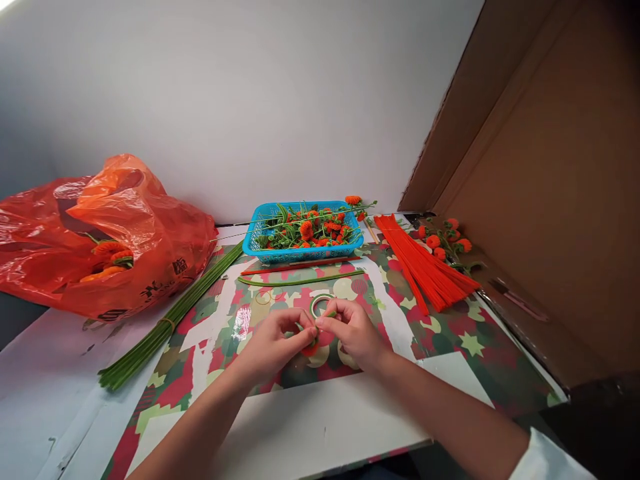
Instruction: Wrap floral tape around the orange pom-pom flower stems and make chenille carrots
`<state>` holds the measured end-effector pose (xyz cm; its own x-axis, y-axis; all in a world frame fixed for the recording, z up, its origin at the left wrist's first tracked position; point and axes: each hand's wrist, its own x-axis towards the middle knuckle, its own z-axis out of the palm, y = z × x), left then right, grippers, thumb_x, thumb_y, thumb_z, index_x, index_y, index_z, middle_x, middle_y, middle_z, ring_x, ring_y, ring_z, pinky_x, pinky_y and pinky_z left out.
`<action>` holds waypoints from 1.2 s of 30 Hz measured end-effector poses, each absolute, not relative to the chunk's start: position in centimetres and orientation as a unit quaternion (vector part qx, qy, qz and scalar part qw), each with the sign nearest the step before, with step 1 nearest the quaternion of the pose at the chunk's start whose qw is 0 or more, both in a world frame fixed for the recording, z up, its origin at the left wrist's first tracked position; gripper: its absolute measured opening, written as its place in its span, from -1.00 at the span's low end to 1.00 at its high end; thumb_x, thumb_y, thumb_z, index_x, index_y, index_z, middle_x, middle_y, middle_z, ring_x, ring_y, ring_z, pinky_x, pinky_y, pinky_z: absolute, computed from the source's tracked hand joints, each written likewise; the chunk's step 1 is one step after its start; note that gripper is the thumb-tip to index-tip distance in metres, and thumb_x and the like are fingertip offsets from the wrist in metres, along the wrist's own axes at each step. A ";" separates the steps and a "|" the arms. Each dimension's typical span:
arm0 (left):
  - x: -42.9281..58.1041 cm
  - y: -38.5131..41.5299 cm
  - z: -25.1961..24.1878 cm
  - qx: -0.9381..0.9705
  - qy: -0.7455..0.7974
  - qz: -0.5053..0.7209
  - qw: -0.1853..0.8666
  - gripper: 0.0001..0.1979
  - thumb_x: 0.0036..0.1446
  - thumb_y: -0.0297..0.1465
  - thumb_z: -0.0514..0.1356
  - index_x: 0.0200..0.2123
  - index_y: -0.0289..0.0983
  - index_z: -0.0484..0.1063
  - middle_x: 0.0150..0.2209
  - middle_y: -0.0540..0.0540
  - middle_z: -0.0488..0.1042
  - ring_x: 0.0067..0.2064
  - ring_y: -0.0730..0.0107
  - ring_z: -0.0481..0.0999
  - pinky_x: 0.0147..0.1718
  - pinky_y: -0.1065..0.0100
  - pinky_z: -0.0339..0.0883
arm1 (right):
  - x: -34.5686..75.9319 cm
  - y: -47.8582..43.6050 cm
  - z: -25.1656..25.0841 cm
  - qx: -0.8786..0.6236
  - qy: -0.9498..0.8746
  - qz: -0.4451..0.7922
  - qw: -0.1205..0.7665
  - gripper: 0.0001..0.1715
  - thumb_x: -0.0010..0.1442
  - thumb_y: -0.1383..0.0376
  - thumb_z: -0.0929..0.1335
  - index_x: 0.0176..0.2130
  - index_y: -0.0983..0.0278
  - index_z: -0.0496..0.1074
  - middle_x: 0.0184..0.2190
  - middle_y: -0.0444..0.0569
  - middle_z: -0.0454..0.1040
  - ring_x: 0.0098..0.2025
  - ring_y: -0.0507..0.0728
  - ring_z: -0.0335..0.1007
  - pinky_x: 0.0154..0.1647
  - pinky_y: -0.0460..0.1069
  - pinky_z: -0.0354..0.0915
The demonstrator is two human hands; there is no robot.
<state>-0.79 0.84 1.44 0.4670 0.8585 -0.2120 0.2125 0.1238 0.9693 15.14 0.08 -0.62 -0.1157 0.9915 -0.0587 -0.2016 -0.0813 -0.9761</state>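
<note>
The left hand (pixel 283 339) and right hand (pixel 356 335) pinched a small orange flower (pixel 311 349), at six o'clock from the blue basket (pixel 300 254) — a loose pinch could have dropped it.

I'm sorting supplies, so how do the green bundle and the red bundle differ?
The green bundle lies left of the basket, the red bundle right of it. The green bundle has a band around it; none shows on the red bundle, which fans out. Both are many long, thin strips.
</note>
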 end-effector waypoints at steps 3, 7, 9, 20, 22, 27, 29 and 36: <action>-0.5 0.5 1.4 0.740 0.470 0.269 0.400 -0.79 0.11 -0.33 0.13 -0.53 -0.27 0.32 -0.48 -0.04 0.43 -0.47 0.41 0.37 -0.50 0.39 0.22 | 14.8 0.0 -1.1 -0.491 -0.425 0.574 0.499 -0.77 -0.12 0.26 0.39 -0.63 0.28 0.27 -0.66 -0.24 0.13 -0.57 -0.06 0.02 -0.59 -0.13 0.00; 0.0 0.4 0.4 0.858 0.421 0.290 0.042 -0.80 0.15 -0.47 0.06 -0.53 -0.26 0.31 -0.47 -0.04 0.44 -0.40 0.36 0.38 -0.38 0.32 0.24 | 14.6 0.0 -0.7 -0.525 -0.381 0.589 0.482 -0.79 -0.17 0.27 0.39 -0.64 0.29 0.27 -0.67 -0.25 0.13 -0.58 -0.07 0.03 -0.59 -0.14 0.06; 0.2 0.5 0.0 0.870 0.388 0.289 -0.088 -0.79 0.15 -0.51 0.05 -0.52 -0.27 0.32 -0.47 -0.04 0.45 -0.38 0.35 0.38 -0.34 0.30 0.24 | 14.5 0.0 -0.2 -0.534 -0.353 0.601 0.479 -0.76 -0.18 0.27 0.41 -0.64 0.29 0.25 -0.69 -0.27 0.10 -0.59 -0.09 0.02 -0.60 -0.15 0.09; -0.2 1.5 -0.6 0.894 0.333 0.270 -0.129 -0.80 0.18 -0.51 0.06 -0.47 -0.26 0.37 -0.46 -0.03 0.46 -0.38 0.36 0.38 -0.24 0.27 0.26 | 16.6 0.8 -1.1 -0.562 -0.484 0.567 0.357 -0.84 -0.04 0.27 0.35 -0.55 0.27 0.29 -0.73 -0.31 0.07 -0.69 -0.11 -0.08 -0.68 -0.15 -0.11; -0.4 1.6 -0.6 0.901 0.330 0.267 -0.089 -0.81 0.18 -0.49 0.05 -0.46 -0.25 0.37 -0.44 -0.03 0.47 -0.36 0.36 0.38 -0.24 0.27 0.26 | 17.0 0.8 -1.0 -0.546 -0.559 0.523 0.340 -0.89 -0.03 0.32 0.33 -0.54 0.28 0.30 -0.71 -0.29 0.10 -0.66 -0.09 -0.01 -0.65 -0.15 -0.05; -0.7 1.4 -0.3 0.916 0.317 0.244 -0.036 -0.80 0.20 -0.47 0.02 -0.42 -0.24 0.39 -0.40 -0.04 0.50 -0.31 0.32 0.40 -0.29 0.29 0.23 | 17.8 0.7 -0.7 -0.489 -0.665 0.486 0.286 -0.74 0.02 0.38 0.23 -0.65 0.28 0.15 -0.69 -0.24 0.08 -0.61 -0.07 -0.02 -0.63 -0.14 -0.11; -0.8 1.3 -0.3 0.924 0.305 0.232 -0.018 -0.81 0.21 -0.47 0.02 -0.40 -0.24 0.39 -0.37 -0.04 0.52 -0.29 0.32 0.40 -0.28 0.29 0.23 | 17.8 0.8 -0.9 -0.471 -0.661 0.516 0.273 -0.70 0.02 0.38 0.22 -0.69 0.28 0.15 -0.70 -0.22 0.09 -0.62 -0.08 -0.02 -0.65 -0.14 -0.12; -1.4 1.5 -0.5 0.926 0.268 0.266 -0.005 -0.84 0.20 -0.52 0.05 -0.35 -0.22 0.40 -0.30 -0.04 0.55 -0.23 0.32 0.41 -0.21 0.29 0.21 | 16.6 1.0 -0.9 -0.463 -0.340 0.771 0.275 -0.74 -0.05 0.36 0.22 -0.72 0.29 0.18 -0.80 -0.27 0.10 -0.77 -0.14 -0.20 -0.77 -0.17 -0.25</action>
